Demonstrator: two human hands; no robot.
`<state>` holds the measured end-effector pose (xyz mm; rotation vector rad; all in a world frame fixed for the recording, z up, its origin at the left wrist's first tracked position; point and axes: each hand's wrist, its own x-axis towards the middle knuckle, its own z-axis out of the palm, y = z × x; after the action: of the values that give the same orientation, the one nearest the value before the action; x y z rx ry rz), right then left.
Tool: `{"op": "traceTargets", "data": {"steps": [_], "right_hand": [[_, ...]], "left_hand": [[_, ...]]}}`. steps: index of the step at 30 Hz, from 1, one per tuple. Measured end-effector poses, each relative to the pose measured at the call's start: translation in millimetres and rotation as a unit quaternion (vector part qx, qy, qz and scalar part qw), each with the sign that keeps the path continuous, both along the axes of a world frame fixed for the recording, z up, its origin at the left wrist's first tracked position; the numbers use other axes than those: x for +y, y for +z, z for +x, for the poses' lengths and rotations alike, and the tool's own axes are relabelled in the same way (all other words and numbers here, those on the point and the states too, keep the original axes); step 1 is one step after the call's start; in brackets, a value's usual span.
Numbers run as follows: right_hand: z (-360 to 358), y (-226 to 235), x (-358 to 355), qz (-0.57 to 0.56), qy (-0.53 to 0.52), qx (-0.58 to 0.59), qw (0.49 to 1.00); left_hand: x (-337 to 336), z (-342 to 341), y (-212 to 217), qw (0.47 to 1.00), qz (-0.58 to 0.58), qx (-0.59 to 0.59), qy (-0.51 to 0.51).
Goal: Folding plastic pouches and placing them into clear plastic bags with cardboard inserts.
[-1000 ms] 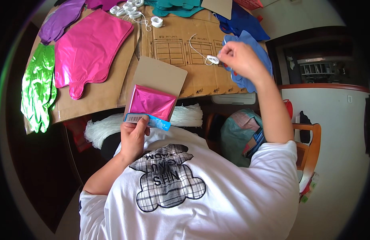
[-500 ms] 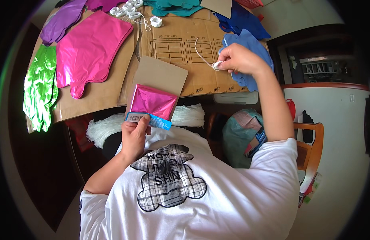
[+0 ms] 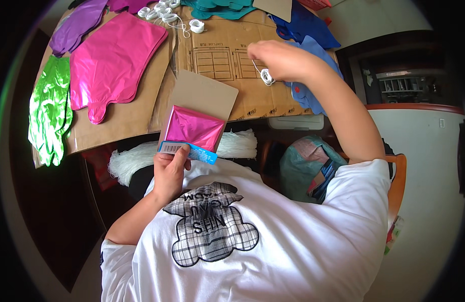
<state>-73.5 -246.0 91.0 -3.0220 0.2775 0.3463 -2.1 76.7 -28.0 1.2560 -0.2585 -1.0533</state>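
My left hand (image 3: 169, 176) grips a grey-brown cardboard sheet (image 3: 204, 94) at its lower edge. On that sheet lies a folded shiny pink foil balloon (image 3: 194, 127), and a blue label with a barcode (image 3: 200, 153) is pinched under my thumb. Out over the table, my right hand (image 3: 280, 58) is closed on the loose end of a white string. A small white string coil (image 3: 266, 77) dangles from it on a short length. The right fingertips are partly hidden behind the hand.
Cardboard covers the table (image 3: 212, 108). On it lie a large pink foil balloon (image 3: 111, 65), green (image 3: 50, 110) and purple foil (image 3: 77, 27), white string coils (image 3: 167, 15), teal pieces (image 3: 217, 7) and blue balloons (image 3: 310, 95). Below sit a white string hank (image 3: 237, 145) and a bag (image 3: 303, 166).
My right hand has moved left and up, and the coil now hangs below it by the string's end instead of sitting in the fingertips. My left hand has barely moved.
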Motion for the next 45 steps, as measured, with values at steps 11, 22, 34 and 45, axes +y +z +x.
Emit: {"op": "traceTargets", "data": {"steps": [11, 22, 34, 45], "right_hand": [[-53.6, -27.8, 34.8, 0.079, -0.382, -0.139, 0.910], [-27.2, -16.5, 15.8, -0.003, -0.149, -0.038, 0.988], [-6.0, 12.8, -12.3, 0.079, -0.125, -0.133, 0.980], [-28.1, -32.8, 4.8, 0.109, -0.245, -0.129, 0.955]], "left_hand": [[1.9, 1.0, -2.0, 1.000, -0.005, 0.014, 0.005], [5.6, 2.5, -4.0, 1.000, 0.008, 0.002, -0.007], [5.4, 2.6, -2.4, 1.000, 0.005, 0.004, -0.004], [3.9, 3.9, 1.6, 1.000, 0.007, 0.005, -0.016]]}}
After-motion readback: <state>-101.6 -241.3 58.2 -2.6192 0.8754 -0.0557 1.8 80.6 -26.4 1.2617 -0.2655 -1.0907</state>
